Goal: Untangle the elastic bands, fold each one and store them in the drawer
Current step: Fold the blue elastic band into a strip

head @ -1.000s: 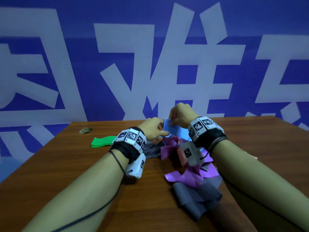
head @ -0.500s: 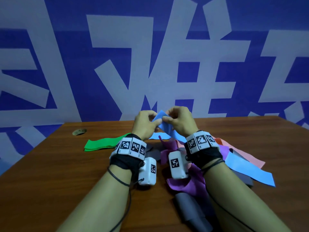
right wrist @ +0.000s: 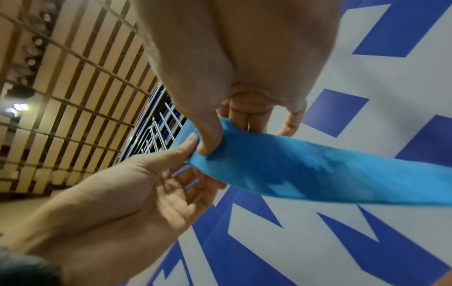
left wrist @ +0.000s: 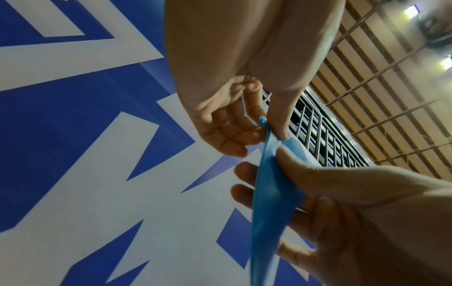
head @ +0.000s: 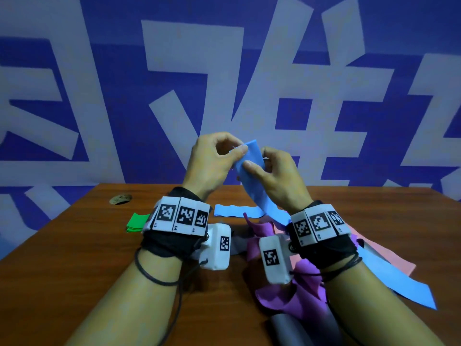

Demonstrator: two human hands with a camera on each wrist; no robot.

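Both hands hold the end of a blue elastic band (head: 252,156) up above the table's far edge. My left hand (head: 237,151) pinches its top corner between thumb and forefinger. My right hand (head: 250,165) pinches it just below, thumb on the near face. The band (left wrist: 267,193) runs down from the two hands to the table, and its other end (head: 399,283) lies at the right. In the right wrist view the band (right wrist: 305,170) stretches away to the right from my thumb (right wrist: 209,143). A tangle of purple (head: 282,295), pink (head: 391,253) and grey (head: 287,325) bands lies under my right forearm.
A folded green band (head: 136,222) lies on the brown table (head: 62,258) left of my left wrist. A round cable hole (head: 120,198) sits near the table's far left corner. A blue and white wall stands close behind the table. No drawer shows.
Both hands have risen from the pile with the blue band's end, from table height to well above the far edge. The band now hangs from them.
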